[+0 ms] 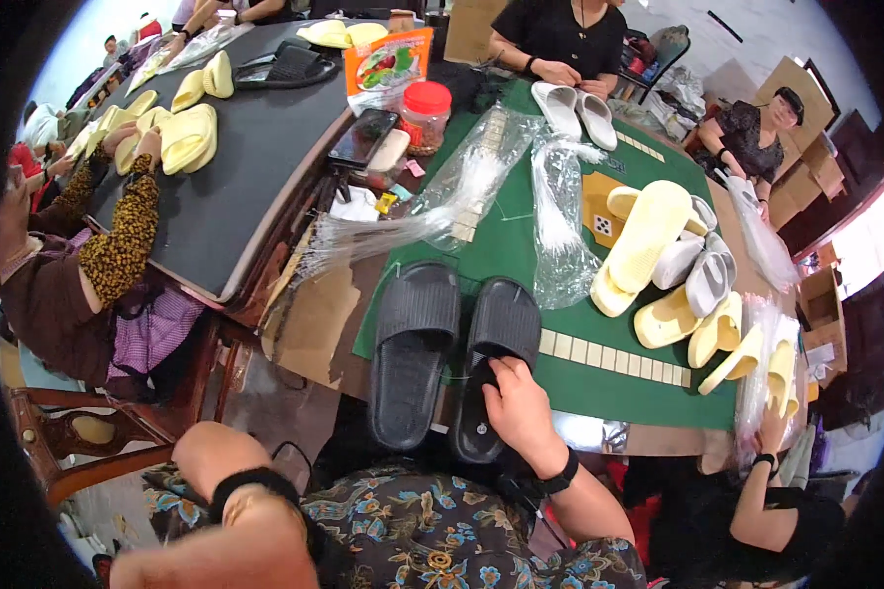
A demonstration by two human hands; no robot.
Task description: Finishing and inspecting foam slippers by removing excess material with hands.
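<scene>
Two black slide slippers lie side by side before me, their heels over the table edge: the left slipper (414,344) and the right slipper (501,314). My right hand (521,407) rests on the right slipper, its fingers closed together at the rear edge of the strap. Whatever the fingertips pinch is hidden. A thin clear strand (454,378) crosses between the two slippers toward those fingers. At the lower left my left hand (216,562) is smeared by motion, away from the slippers, and its fingers cannot be made out.
Clear plastic strands (393,228) and a bagged bundle (560,221) lie beyond the slippers. Yellow slippers (648,240) and grey slippers (709,275) are piled right, near a row of tiles (614,358). A red-lidded jar (425,118) stands far left. Several people work around.
</scene>
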